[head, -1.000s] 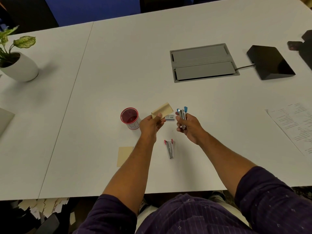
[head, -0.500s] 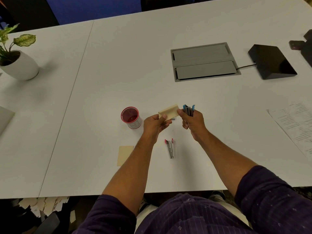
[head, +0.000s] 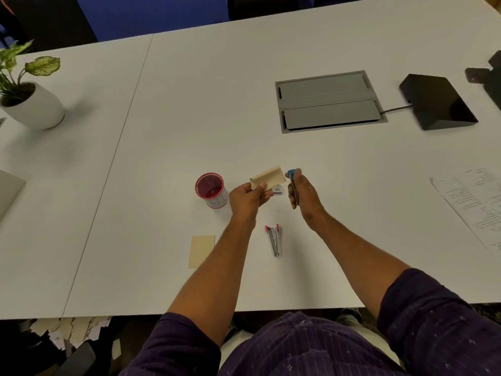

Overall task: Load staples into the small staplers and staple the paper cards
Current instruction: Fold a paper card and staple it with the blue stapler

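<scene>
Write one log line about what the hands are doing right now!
left hand: holds folded card | right hand: grips blue stapler beside card | red stapler: on table, untouched

A broad white tabletop (head: 189, 118) fills the view, a thin seam (head: 119, 147) running from twelve toward seven o'clock. A grey recessed rectangular cable hatch (head: 329, 101) sits at one o'clock. Beyond the far edge stands a blue wall panel (head: 151, 14) between dark areas. Lighting is dim and even.
</scene>
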{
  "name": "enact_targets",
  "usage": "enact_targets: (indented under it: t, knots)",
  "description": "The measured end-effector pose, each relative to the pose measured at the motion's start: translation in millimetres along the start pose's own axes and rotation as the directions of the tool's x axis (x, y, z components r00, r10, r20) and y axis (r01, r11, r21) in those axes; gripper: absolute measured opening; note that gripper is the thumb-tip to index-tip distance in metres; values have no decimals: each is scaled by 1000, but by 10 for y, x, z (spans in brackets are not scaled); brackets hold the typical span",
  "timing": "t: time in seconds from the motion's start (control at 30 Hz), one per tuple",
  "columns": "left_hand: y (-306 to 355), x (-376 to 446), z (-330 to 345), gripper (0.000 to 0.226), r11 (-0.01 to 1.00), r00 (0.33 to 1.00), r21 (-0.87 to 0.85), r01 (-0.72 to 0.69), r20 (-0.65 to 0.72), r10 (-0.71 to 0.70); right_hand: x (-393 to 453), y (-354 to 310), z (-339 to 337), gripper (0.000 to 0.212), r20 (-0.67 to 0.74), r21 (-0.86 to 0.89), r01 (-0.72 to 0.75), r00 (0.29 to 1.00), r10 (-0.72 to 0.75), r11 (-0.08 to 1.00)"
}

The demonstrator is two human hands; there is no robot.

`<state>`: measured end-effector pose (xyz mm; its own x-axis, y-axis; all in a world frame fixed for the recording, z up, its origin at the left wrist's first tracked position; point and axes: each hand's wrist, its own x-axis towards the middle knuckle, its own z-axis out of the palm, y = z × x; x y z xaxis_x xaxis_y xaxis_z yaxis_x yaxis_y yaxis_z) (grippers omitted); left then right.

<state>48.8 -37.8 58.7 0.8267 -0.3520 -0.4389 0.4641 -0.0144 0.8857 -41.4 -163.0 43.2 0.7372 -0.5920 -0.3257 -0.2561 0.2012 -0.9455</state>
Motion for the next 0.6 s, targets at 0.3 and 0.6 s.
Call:
enact_targets:
  t: [0.3, 0.6]
  knots:
    - [52, -40, -38, 26, 990, 999, -133, 38, -33, -43, -23, 85, -57, 34, 74, 137, -99, 993, 89, 986]
    - [43, -85, -29, 3, 995, 998, -83, 47, -47, -51, -16, 155, -15, 35, 216, 210, -61, 976, 15, 976]
